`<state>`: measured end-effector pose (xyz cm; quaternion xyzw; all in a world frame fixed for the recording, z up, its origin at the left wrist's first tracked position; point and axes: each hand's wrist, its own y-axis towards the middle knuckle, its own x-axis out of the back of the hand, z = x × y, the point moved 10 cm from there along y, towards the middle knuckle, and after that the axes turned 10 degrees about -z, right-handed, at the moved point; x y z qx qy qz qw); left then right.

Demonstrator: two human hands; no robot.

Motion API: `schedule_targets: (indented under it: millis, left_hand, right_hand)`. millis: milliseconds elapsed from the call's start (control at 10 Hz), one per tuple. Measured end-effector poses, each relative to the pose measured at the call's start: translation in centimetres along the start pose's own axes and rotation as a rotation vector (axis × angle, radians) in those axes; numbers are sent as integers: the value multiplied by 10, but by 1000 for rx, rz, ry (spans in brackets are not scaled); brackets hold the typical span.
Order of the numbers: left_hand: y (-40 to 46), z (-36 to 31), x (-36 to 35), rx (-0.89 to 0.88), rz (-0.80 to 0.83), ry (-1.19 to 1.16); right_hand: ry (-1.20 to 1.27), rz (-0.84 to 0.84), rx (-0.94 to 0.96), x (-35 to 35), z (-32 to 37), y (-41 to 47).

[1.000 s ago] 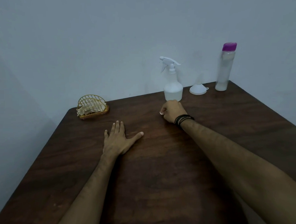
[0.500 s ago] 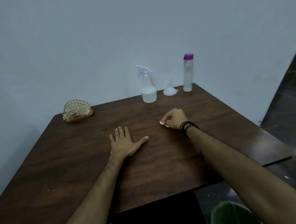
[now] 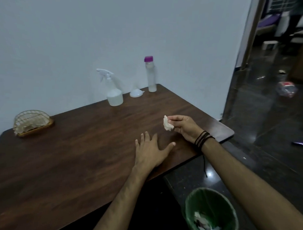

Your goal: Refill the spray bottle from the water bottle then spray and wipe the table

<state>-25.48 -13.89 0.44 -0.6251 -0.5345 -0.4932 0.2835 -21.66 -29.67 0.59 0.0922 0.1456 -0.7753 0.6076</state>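
My right hand (image 3: pixel 184 127) pinches a small crumpled white tissue (image 3: pixel 167 125) and holds it a little above the dark wooden table (image 3: pixel 74 146), near its right corner. My left hand (image 3: pixel 150 151) lies flat on the table with fingers spread, just left of and below the right hand. At the back of the table by the wall stand a white spray bottle (image 3: pixel 113 91), a small white funnel (image 3: pixel 136 93) placed upside down, and a tall clear water bottle (image 3: pixel 151 75) with a pink cap.
A gold wire holder (image 3: pixel 32 122) with tissues sits at the table's back left. A green waste bin (image 3: pixel 210 214) holding crumpled papers stands on the dark floor below the table's right edge. An open doorway lies to the right.
My right hand lifted the tissue off the table and drew back toward the right corner. The view swung right and down, bringing the bin and doorway into sight. The left hand stayed flat.
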Motion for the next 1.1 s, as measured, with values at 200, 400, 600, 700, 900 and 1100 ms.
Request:
schedule_targets:
  millis: [200, 400, 600, 700, 900, 1100]
  left_hand:
    - [-63, -119, -12, -424, -384, -222]
    - [-113, -165, -108, -767, -274, -232]
    - [-100, -132, -219, -483, 232, -131]
    - [-102, -116, -248, -388, 380, -122]
    - [-100, -105, -273, -336, 474, -109]
    - [-95, -103, -283, -293, 492, -111]
  right_hand:
    - [-82, -117, 215, 99, 40, -64]
    - [22, -280, 74, 216, -18, -100]
    - [-619, -351, -255, 288, -157, -105]
    - [-922, -381, -338, 311, -211, -100]
    - [-1164, -351, -421, 314, -265, -93]
    - [-1236, -321, -490, 316, -284, -94]
